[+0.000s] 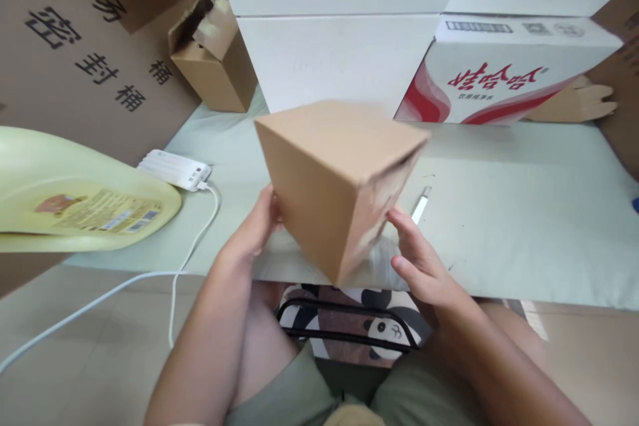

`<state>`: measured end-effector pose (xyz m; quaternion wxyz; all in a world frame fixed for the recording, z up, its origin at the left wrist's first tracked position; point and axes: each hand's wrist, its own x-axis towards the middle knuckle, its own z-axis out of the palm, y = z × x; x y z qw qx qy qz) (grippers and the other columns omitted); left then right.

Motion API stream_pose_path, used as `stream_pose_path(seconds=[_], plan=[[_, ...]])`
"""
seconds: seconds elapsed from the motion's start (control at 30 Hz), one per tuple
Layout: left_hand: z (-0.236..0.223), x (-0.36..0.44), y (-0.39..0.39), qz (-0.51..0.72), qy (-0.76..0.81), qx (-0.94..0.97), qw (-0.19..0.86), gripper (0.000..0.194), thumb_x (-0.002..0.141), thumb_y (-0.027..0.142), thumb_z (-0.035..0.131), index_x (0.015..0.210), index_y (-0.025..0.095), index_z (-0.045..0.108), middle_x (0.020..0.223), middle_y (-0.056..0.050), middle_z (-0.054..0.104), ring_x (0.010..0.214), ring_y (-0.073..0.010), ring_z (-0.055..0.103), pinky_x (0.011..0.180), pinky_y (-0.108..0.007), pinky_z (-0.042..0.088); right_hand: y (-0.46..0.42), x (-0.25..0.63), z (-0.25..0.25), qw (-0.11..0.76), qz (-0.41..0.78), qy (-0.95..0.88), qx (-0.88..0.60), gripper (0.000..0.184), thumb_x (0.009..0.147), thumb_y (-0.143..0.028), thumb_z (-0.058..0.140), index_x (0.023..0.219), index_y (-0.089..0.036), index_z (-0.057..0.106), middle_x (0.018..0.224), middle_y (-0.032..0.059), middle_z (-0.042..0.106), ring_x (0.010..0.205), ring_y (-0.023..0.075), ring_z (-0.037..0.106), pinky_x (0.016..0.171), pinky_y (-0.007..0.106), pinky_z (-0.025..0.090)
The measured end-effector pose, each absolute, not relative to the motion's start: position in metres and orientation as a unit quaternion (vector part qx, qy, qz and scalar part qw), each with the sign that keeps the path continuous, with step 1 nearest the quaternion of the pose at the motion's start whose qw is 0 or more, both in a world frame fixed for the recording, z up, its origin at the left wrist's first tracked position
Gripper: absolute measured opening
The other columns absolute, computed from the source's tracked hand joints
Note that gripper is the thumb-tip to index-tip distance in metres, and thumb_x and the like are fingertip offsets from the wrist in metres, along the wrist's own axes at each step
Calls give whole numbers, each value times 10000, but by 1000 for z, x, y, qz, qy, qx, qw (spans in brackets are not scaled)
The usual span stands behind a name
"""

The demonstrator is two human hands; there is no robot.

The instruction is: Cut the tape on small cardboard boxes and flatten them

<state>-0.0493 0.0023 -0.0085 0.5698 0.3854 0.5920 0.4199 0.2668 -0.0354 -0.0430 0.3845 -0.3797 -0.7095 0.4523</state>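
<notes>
The cardboard box (309, 193) was located at the center of the frame, tilted, with one vertical edge facing the viewer and its lowest corner at the near edge of the covered table (524, 213). The left hand (260, 221) grasped the box at its lower left side; its fingers were partly hidden behind the box. The right hand (422, 263) was opened, thumb and index finger spread, with the index fingertip at the taped right face; whether that fingertip pressed on the face could not be determined. A white-handled cutter (422, 205) lay on the table just beside the right hand, right of center. At the left of the frame, a white power bank (174, 170) rested near a pale yellow container (84, 206), with a white cable (200, 236) connected to the power bank. A smaller open carton (214, 80) stood at the upper left, against a large brown carton (124, 73) with black lettering. A white carton with red print (499, 56) was positioned at the upper right.
</notes>
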Motion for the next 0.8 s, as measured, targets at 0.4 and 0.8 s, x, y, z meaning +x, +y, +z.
stream_pose_path(seconds=[0.4,0.8], plan=[[-5,-45,3,168,623,532,548,652,846,789,553,854,164,737,836,-122,784,655,-244,704,609,-345,530,-29,270,-27,386,536,-653,-370,552,972,-624,622,1478,-411,560,1691,36,447,1574,311,422,1233,510,451],[-15,-59,5,540,502,655,162,472,971,609,524,1265,297,724,1476,-68,602,1433,-325,512,1249,-527,383,-29,253,-21,310,551,-725,-273,541,1009,-684,495,1351,-299,661,1438,110,685,1313,283,667,1061,451,563]])
